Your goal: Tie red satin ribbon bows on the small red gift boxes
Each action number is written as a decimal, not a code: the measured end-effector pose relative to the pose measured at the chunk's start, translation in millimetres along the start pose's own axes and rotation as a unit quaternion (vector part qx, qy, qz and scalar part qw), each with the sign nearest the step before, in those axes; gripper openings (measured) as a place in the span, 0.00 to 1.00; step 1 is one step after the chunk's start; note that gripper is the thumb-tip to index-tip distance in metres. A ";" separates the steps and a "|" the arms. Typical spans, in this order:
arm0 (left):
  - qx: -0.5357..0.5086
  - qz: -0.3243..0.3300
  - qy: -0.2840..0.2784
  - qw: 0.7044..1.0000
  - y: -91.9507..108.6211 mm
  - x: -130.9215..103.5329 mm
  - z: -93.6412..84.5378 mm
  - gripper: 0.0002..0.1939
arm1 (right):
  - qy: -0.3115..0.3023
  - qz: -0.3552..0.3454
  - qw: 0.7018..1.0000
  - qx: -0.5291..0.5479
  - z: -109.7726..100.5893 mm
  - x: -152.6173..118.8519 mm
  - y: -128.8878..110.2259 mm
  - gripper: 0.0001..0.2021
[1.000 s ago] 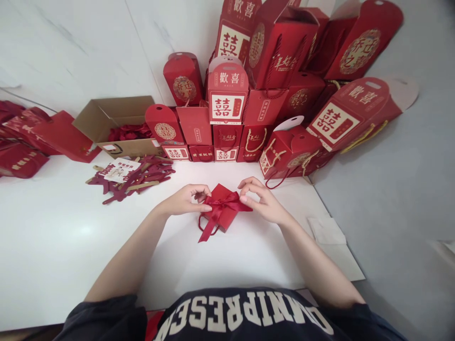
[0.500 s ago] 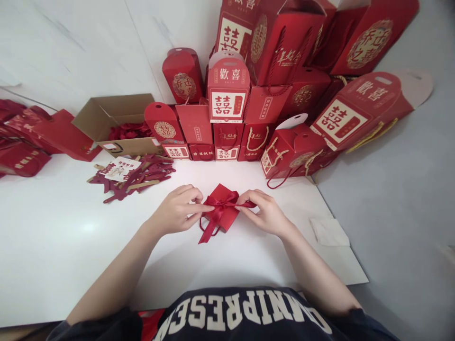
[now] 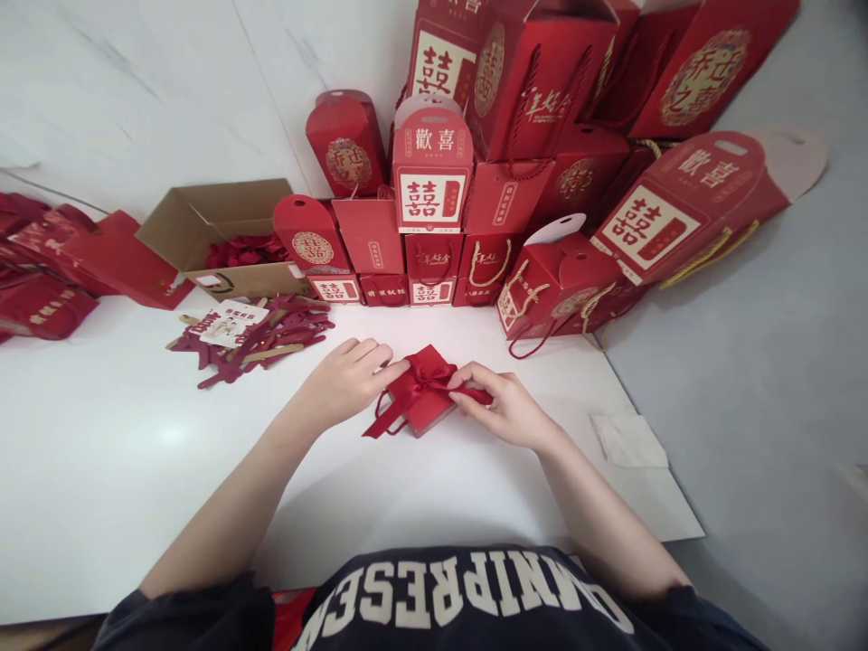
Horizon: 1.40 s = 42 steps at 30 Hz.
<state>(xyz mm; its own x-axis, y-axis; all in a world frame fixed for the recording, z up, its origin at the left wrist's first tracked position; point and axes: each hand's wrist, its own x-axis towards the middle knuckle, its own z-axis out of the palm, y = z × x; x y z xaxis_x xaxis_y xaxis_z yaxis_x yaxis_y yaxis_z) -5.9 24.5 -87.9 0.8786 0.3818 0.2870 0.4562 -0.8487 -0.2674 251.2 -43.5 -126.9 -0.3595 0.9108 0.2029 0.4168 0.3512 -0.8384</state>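
Observation:
A small red gift box (image 3: 434,416) with a cord handle lies turned at an angle on the table before me. Across its top runs a shiny red ribbon (image 3: 386,421) tied in a bow, one tail hanging off to the lower left. My left hand (image 3: 356,380) has its fingers curled and its fingertips pinched at the bow's upper left loop; they partly hide what they grip. On the other side, my right hand (image 3: 500,404) pinches the ribbon between thumb and index finger, and a piece of it sticks out past the fingers.
Stacked red gift boxes (image 3: 434,190) stand along the back and right. At back left, an open cardboard box (image 3: 250,282) holds red pieces. Before it lies a pile of dark red ribbons (image 3: 234,366) with a printed card (image 3: 234,324). White paper (image 3: 629,440) lies near the right edge.
My left hand has moved slightly up, from the bow's middle to its upper left loop. The left ribbon tail has swung outward and the box has turned a little. The right hand keeps its pinch.

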 end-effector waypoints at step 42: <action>-0.579 -0.242 0.067 0.775 1.3 14.2 51.4 0.21 | 0.091 0.068 0.978 0.174 12.8 8.0 12.2 0.10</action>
<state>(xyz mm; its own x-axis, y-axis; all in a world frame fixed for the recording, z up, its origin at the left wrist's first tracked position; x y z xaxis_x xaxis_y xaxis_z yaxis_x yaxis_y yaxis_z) 14.5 47.6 -131.5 0.5856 0.7830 0.2099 0.2260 -0.4063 0.8853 242.6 -34.7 -142.1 -0.1519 0.9787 0.1377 0.1299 0.1579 -0.9789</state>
